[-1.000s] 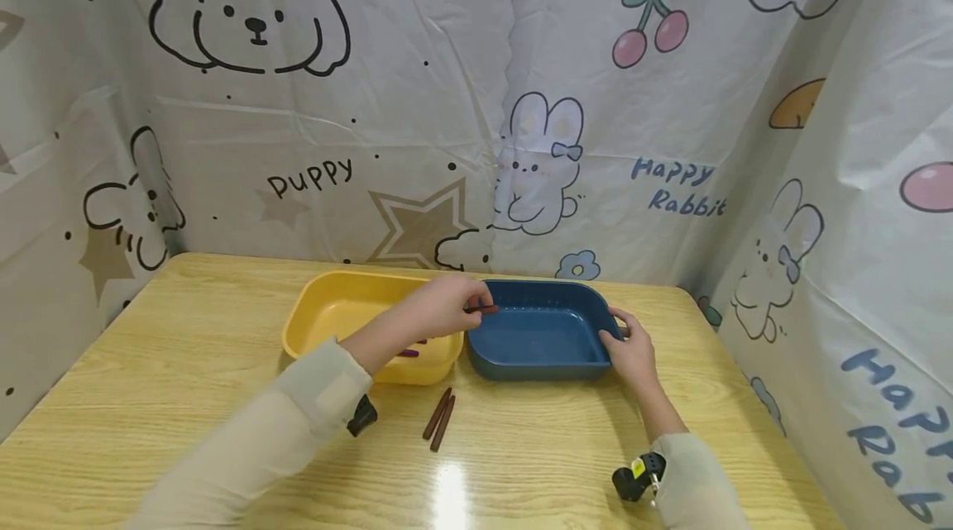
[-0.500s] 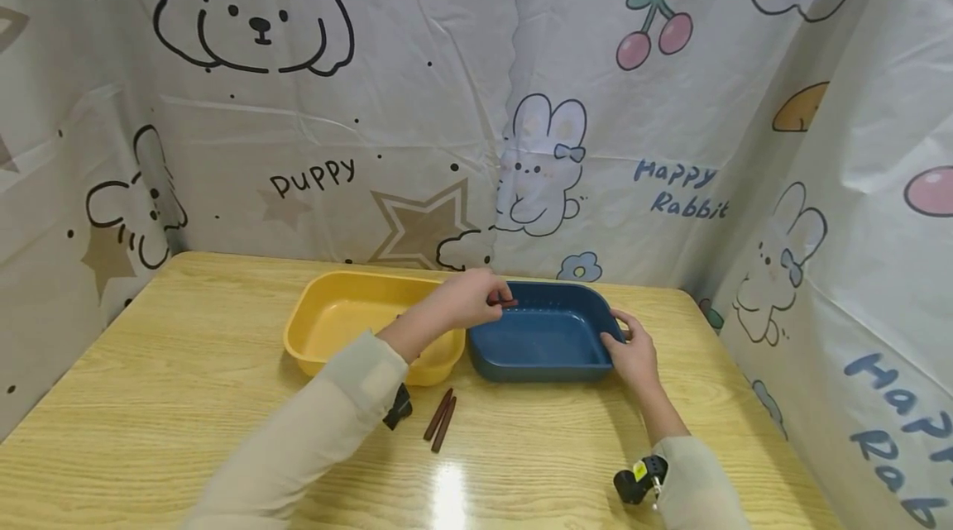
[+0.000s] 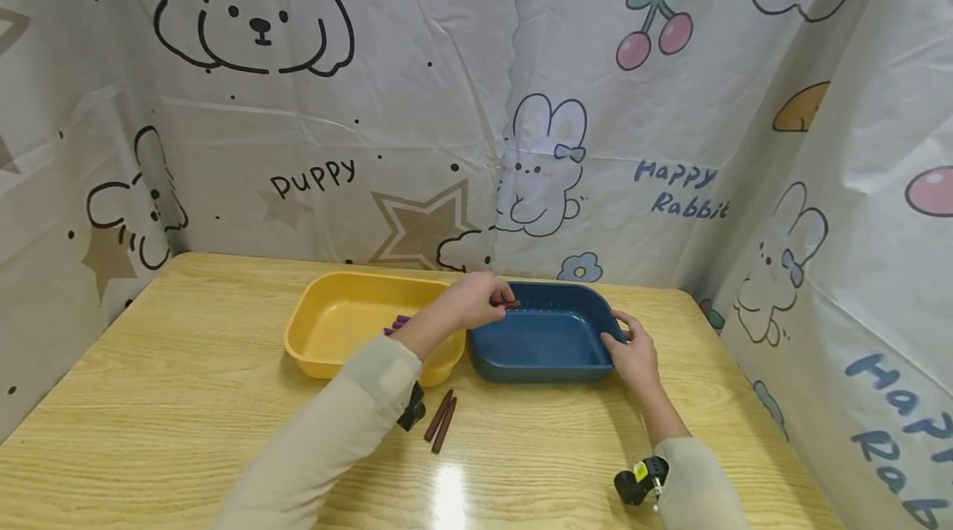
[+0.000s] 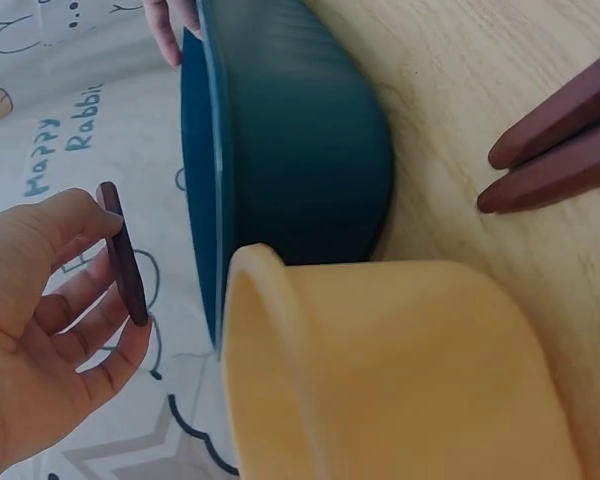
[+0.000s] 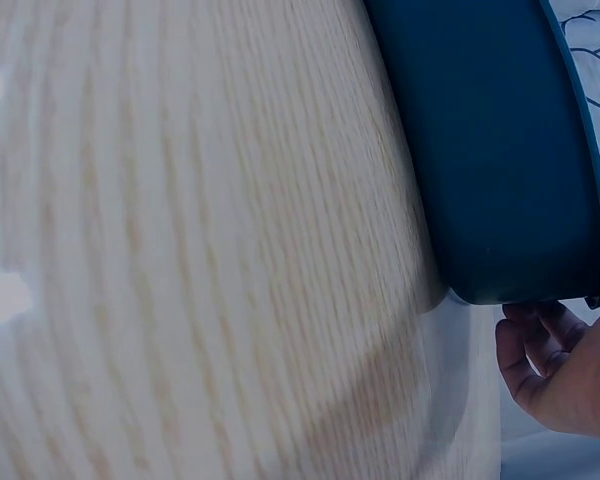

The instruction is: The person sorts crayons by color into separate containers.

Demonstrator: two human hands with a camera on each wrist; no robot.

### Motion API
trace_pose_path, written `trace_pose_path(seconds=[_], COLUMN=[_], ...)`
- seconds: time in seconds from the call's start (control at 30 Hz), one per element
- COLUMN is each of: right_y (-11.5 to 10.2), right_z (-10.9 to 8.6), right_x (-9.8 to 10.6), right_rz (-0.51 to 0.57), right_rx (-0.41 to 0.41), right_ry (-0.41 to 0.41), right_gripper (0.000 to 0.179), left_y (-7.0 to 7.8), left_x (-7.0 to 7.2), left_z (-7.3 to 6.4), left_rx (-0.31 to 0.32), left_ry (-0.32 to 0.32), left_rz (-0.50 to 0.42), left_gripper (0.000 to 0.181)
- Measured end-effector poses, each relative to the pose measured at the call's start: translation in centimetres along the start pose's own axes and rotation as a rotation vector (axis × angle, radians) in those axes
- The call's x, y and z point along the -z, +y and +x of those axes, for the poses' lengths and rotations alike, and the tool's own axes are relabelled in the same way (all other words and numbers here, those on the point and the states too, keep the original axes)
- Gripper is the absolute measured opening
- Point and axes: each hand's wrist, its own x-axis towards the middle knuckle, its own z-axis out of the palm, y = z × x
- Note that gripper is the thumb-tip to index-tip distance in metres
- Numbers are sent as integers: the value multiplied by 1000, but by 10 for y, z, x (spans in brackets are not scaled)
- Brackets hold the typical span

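My left hand (image 3: 480, 300) pinches a dark brown crayon-like stick (image 4: 124, 255) between thumb and fingertips, over the left part of the blue basin (image 3: 539, 374). In the left wrist view the stick is held beside the basin's rim. My right hand (image 3: 634, 352) grips the blue basin's right end, thumb over the rim and fingers outside. To the left, against the blue one, stands a yellow basin (image 3: 328, 323). Several purple sticks (image 3: 399, 321) lie in it, partly hidden by my left forearm.
Two more brown sticks (image 3: 441, 421) lie side by side on the wooden table (image 3: 186, 431), in front of the basins. A printed curtain (image 3: 417, 100) hangs behind the table and along both sides.
My left hand has moved right with the brown stick, from the edge between the basins to over the blue one. My right hand stays at the rim.
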Motion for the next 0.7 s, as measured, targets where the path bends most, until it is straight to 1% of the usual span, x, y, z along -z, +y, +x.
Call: trace_pose_path(seconds=[0.13, 0.23, 0.43, 0.57, 0.7], right_y=[0, 1, 0, -1, 1], right_z=[-2, -1, 0, -1, 1], right_x=[1, 1, 1, 0, -2], right_rz=[27, 36, 14, 5, 6], right_rx=[28, 32, 0, -3, -9], right_ry=[22, 25, -3, -4, -2], right_gripper=[46, 46, 47, 47, 47], left_y=[-1, -2, -5, -7, -8], left_x=[-6, -10, -19, -25, -28], left_z=[4, 7, 13, 16, 18], left_rx=[-1, -5, 11, 31, 38], left_ry=[3, 5, 2, 3, 9], left_rz=[-12, -17, -52, -77, -79], left_gripper=[21, 21, 20, 19, 19])
